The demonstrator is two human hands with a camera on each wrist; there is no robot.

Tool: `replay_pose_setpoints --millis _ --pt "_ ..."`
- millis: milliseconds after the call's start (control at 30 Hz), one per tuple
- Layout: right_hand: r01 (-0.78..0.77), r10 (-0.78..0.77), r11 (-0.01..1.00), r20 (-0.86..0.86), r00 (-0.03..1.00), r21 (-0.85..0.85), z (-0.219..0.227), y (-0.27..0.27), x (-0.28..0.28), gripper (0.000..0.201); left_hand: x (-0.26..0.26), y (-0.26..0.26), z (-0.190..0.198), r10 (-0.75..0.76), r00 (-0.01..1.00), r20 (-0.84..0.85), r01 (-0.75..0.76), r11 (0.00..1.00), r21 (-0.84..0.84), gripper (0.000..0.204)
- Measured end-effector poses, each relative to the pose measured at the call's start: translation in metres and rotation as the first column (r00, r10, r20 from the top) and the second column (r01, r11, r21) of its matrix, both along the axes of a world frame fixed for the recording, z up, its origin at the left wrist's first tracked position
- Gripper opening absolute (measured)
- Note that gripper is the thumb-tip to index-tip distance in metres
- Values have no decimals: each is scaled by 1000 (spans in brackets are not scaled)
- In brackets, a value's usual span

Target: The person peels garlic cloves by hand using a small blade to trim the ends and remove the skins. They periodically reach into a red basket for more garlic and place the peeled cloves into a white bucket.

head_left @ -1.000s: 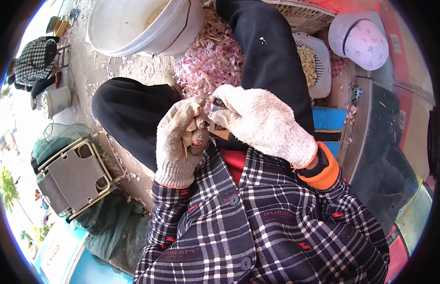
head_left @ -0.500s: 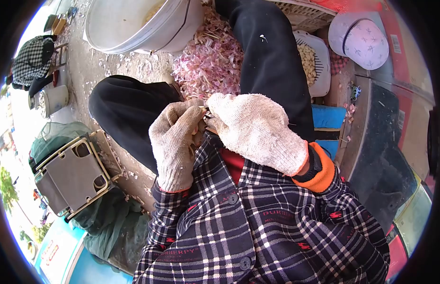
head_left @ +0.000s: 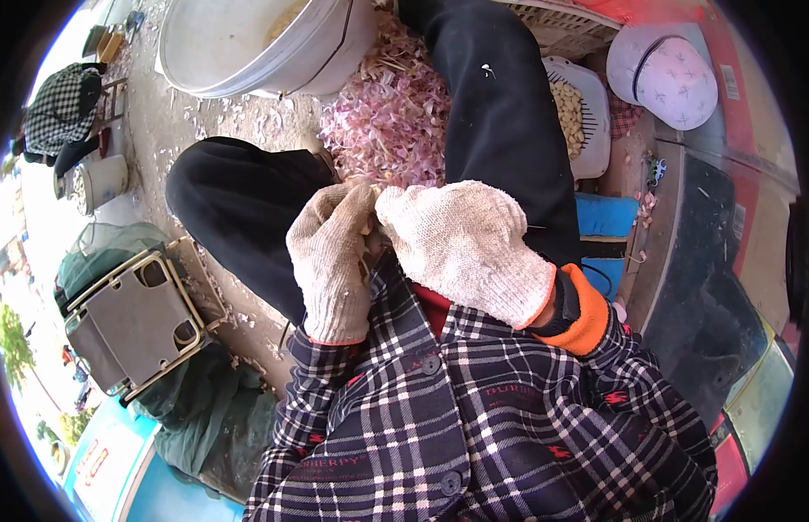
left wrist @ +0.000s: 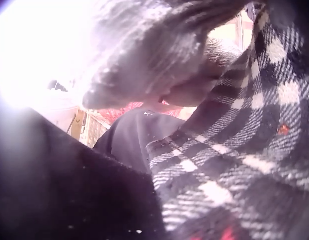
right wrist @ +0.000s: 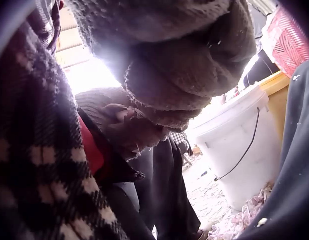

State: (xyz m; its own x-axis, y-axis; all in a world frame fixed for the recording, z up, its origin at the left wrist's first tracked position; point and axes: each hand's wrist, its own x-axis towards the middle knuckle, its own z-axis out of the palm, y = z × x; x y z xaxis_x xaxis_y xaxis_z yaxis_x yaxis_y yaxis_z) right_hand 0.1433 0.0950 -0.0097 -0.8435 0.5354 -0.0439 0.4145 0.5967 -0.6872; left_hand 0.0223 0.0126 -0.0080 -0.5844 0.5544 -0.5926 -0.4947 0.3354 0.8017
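At frame centre, both gloved hands, left hand [head_left: 330, 261] and right hand [head_left: 461, 244], are curled together; what is gripped cannot be told. Fingertip pressure is best kept light.

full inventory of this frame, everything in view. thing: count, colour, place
bucket: 1, white, top left, on the ground
peel pile: 1, pink, between the legs
basket of peeled cloves: 1, white, pale cloves, right of the right leg
cap: 1, pale pink, top right
folded chair: 1, grey, cream frame, left
seated person: 1, checked top, far left
legs: 2, black trousers, centre
shirt: 1, dark plaid, bottom
left hand: 1, beige glove, centre, fingers curled; contents hidden
right hand: 1, beige glove, orange cuff, against the left hand
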Motion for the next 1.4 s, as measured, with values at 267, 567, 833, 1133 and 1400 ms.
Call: replay_pose_setpoints --millis 267,567,833,1133,1400 --pt "-169 183 969 65 981 -180 17 0 1 13 -9 0 -12 73 953 295 -129 976 175 23" --pt "486 -671 439 84 736 -756 41 71 32 24 -31 -9 -28 74 866 495 -152 981 119 22" --pt "246 -354 811 -111 929 -531 -96 120 -49 16 -23 1 -27 53 837 545 -164 974 158 21" --pt "83 -26 997 972 233 7 -352 80 -10 30 -14 -11 -22 177 714 678 -305 949 74 23" --pt "214 -7 977 990 142 -23 -385 52 33 26 -8 -11 -10 264 590 763 -346 937 -57 27"
